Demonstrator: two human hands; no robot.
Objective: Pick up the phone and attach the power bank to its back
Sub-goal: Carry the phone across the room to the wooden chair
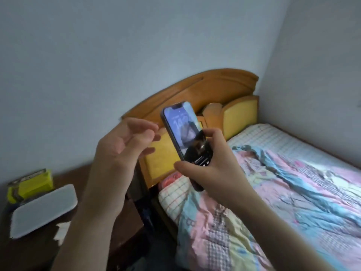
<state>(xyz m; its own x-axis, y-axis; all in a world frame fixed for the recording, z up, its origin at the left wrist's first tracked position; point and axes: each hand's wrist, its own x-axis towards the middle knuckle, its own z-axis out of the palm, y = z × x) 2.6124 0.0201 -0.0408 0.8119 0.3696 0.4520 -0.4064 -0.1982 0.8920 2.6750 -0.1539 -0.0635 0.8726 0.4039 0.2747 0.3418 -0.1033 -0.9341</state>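
Above the bed's near corner, the phone point(185, 133) was held up in the right hand point(207, 169)

Its lit screen faced the camera, its long axis ran steeply up and leaned left, notch end uppermost; the right hand gripped its lower end, thumb on the left edge, fingers on the right. The left hand point(121, 145) hovered just beside it, empty, fingers loosely spread and curled. A white rectangular slab point(43, 210) lay flat on the dark surface point(25, 251) at left, near a yellow box point(31, 184)
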